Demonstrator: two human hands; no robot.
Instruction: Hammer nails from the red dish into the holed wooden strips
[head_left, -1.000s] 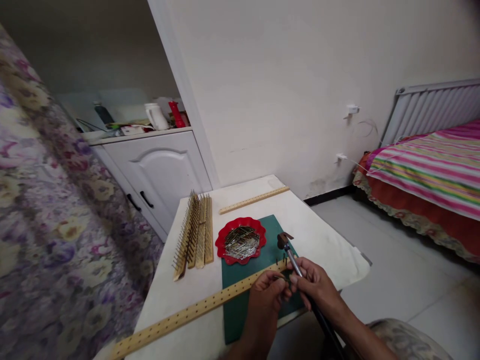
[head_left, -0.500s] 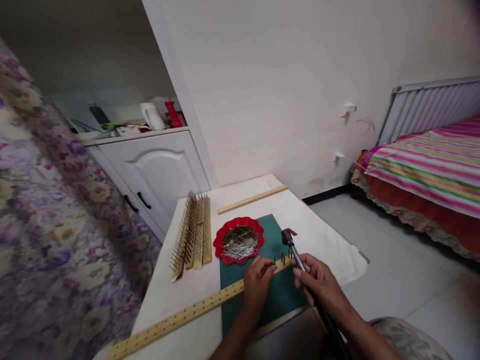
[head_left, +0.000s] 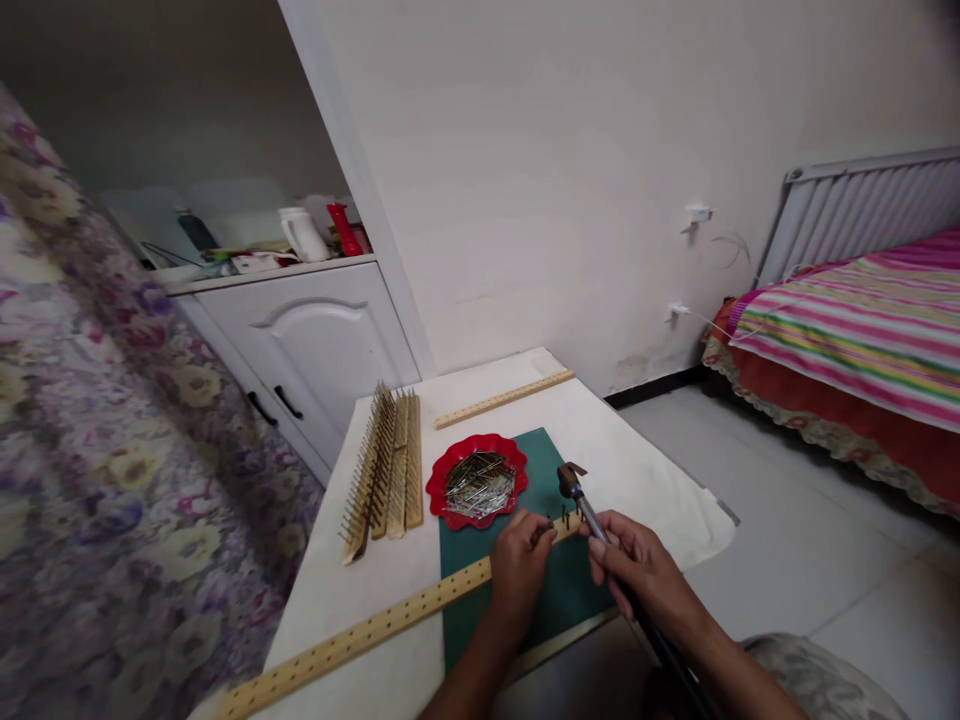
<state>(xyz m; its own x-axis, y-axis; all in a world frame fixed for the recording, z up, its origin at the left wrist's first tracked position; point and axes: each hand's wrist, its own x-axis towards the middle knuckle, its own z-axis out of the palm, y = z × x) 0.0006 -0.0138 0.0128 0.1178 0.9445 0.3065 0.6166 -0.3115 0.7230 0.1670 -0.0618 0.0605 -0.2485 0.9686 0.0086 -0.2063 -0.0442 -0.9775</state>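
My right hand [head_left: 643, 568] is wrapped round the shaft of a claw hammer [head_left: 591, 515], its head raised above the mat and just right of my left hand. Pinched fingers of my left hand [head_left: 519, 560] hold a dark nail [head_left: 537, 537] over a long wooden strip [head_left: 367, 632]. Rows of holes run along this strip, which lies slantwise across a green mat [head_left: 465, 628]. Several nails stand upright in its right end, between my hands. Close behind my left hand is a red scalloped dish [head_left: 437, 482] of loose nails [head_left: 480, 487].
Wooden strips bristling with nails [head_left: 382, 460] lie on the left of the white table [head_left: 626, 455]. Another holed strip [head_left: 502, 399] is at the back. A cabinet [head_left: 315, 330] and floral curtain [head_left: 112, 480] stand left; a bed [head_left: 862, 330] is at right.
The hammer head has shifted slightly left and down, nearer my left hand. My left hand has moved slightly right, its fingers staying pinched.
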